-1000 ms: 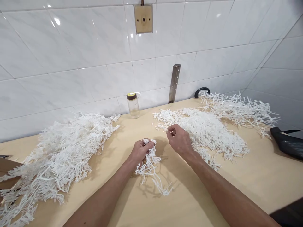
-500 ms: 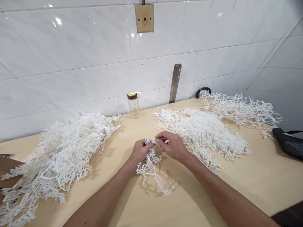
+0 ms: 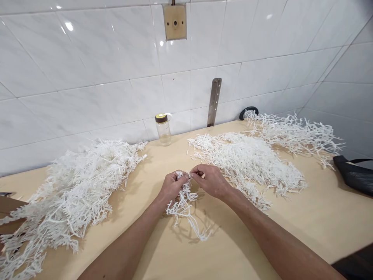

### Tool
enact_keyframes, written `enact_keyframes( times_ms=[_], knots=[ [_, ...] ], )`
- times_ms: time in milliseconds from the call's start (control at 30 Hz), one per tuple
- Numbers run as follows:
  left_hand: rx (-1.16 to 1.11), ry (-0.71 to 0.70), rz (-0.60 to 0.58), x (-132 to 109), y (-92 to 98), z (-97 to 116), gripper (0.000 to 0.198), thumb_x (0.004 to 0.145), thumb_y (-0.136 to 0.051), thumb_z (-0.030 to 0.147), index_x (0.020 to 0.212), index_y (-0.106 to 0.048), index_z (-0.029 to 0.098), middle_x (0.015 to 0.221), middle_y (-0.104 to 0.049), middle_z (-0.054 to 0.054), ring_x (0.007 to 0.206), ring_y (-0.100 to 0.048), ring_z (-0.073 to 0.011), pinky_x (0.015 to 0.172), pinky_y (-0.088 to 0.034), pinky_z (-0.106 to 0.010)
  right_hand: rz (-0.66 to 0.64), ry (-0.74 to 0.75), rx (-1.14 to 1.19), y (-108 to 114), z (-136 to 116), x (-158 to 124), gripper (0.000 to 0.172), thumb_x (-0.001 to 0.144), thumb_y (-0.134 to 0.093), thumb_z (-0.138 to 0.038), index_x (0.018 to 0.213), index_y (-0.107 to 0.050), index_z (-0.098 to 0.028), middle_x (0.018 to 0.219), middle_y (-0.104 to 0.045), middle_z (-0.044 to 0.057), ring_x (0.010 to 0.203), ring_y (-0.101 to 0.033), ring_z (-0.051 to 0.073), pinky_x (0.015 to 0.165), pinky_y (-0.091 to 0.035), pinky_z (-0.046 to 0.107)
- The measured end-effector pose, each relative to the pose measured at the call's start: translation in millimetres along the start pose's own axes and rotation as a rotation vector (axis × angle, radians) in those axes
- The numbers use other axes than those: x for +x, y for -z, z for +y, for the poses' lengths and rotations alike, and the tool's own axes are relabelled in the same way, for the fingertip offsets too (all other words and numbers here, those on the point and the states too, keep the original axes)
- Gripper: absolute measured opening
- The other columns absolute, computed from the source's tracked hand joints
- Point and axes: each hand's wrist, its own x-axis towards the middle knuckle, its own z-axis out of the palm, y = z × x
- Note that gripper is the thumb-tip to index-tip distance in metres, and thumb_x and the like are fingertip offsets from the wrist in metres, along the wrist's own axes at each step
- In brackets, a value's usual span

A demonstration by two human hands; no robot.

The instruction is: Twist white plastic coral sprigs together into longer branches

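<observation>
One white sprig bundle (image 3: 184,206), tips pointing toward viewer on desk (image 3: 233,241); left hand (image 3: 171,187), right hand (image 3: 211,181) clamped on its top; piles (image 3: 75,186) flanking.

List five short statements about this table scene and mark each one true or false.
1. The left hand grips a bunch of white sprigs. True.
2. The right hand lies flat on the table, far from the bunch. False: its fingertips pinch at the top of the bunch, right beside the left hand.
3. A small jar stands upright near the tiled wall, lid on. True.
4. Only one heap of sprigs lies on the table. False: there is a left heap and a right heap.
5. A black bag lies at the table's right edge. True.
</observation>
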Motion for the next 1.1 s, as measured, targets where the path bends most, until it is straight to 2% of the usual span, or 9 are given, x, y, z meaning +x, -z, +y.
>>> enact_keyframes(
  times_ms=[300,567,700,800,933,1000,1100],
  knots=[
    [0.048,-0.071,-0.021,5.1,2.6,-7.8,0.027,0.068,-0.072,0.039,0.076,-0.064,0.014,0.059,-0.05,0.003,0.052,-0.044,-0.0087,0.051,-0.033,-0.021,-0.12,-0.042,0.009,6.5,-0.3,0.9,0.015,0.085,-0.053,-0.018,0.078,-0.067,-0.02,0.072,-0.069,0.0,0.064,-0.059,0.014,0.06,-0.044,0.027],
    [0.053,-0.029,-0.036,0.2,-0.8,-0.3,0.025,0.069,-0.071,0.038,0.074,-0.062,0.015,0.053,-0.047,0.005,0.047,-0.041,-0.0082,0.048,-0.032,-0.021,-0.08,-0.081,-0.047,-5.2,4.2,-3.9,0.009,0.083,-0.049,-0.016,0.078,-0.055,-0.02,0.071,-0.061,-0.001,0.062,-0.051,0.013,0.055,-0.037,0.025],
    [0.052,-0.007,-0.052,-3.0,-1.5,4.0,0.025,0.07,-0.07,0.038,0.073,-0.06,0.016,0.052,-0.047,0.005,0.046,-0.043,-0.0089,0.046,-0.032,-0.021,-0.05,-0.04,-0.084,-10.1,1.4,-4.3,0.01,0.085,-0.046,-0.016,0.078,-0.05,-0.021,0.074,-0.057,0.0,0.064,-0.049,0.014,0.057,-0.036,0.025],
    [0.029,0.01,-0.066,-4.7,-0.5,2.2,0.027,0.07,-0.072,0.04,0.074,-0.058,0.017,0.051,-0.046,0.005,0.043,-0.041,-0.0082,0.044,-0.031,-0.02,0.023,-0.048,-0.141,-9.7,6.7,-1.7,0.011,0.086,-0.044,-0.016,0.077,-0.048,-0.021,0.073,-0.056,0.001,0.063,-0.049,0.015,0.057,-0.036,0.027],
    [-0.01,-0.009,-0.073,-4.8,-0.7,-4.2,0.033,0.068,-0.074,0.044,0.074,-0.059,0.016,0.053,-0.046,0.005,0.044,-0.039,-0.0073,0.044,-0.031,-0.02,0.232,-0.156,-0.243,2.5,27.1,4.4,0.006,0.081,-0.047,-0.017,0.076,-0.048,-0.021,0.069,-0.055,0.002,0.061,-0.049,0.016,0.058,-0.037,0.029],
    [-0.031,-0.031,-0.035,-3.5,-1.6,-6.5,0.034,0.066,-0.076,0.044,0.075,-0.061,0.015,0.055,-0.047,0.005,0.046,-0.04,-0.0072,0.046,-0.032,-0.02,0.325,-0.185,-0.277,9.9,35.9,6.9,0.005,0.081,-0.047,-0.018,0.08,-0.052,-0.02,0.073,-0.058,0.004,0.063,-0.052,0.018,0.061,-0.04,0.031],
    [-0.067,-0.037,0.031,-0.6,-2.3,-8.3,0.033,0.064,-0.078,0.043,0.076,-0.063,0.016,0.055,-0.048,0.005,0.047,-0.04,-0.0074,0.047,-0.034,-0.021,0.416,-0.141,-0.27,14.3,36.7,8.1,0.014,0.08,-0.046,-0.016,0.09,-0.056,-0.018,0.088,-0.064,0.01,0.072,-0.059,0.02,0.069,-0.046,0.035]
  ],
)
